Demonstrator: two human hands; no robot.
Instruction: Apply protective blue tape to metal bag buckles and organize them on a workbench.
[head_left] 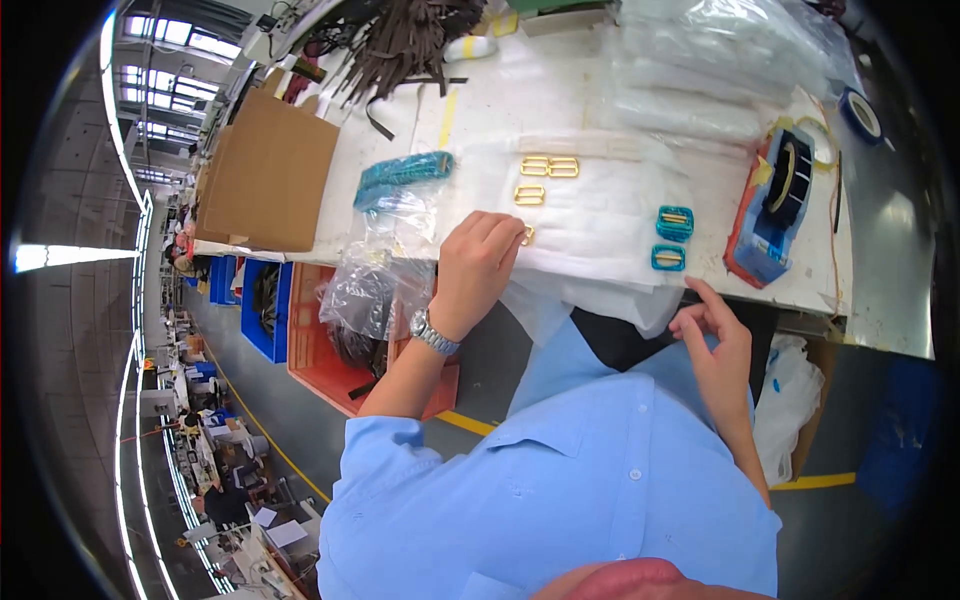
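My left hand, a metal watch on its wrist, rests at the table's near edge. Its fingers are closed at a small gold slide buckle, which they partly cover. Just beyond lie a single gold buckle and, farther back, a side-by-side pair of gold buckles on white sheeting. To the right sit two buckles in teal wrap, a farther one and a nearer one. My right hand hovers before the nearer one, fingers apart and holding nothing.
A teal wrapped bundle lies left of the buckles, near clear plastic bags. A tape dispenser stands at right, a cardboard box at left. An orange crate is below the table's left side. Dark strips lie at the back.
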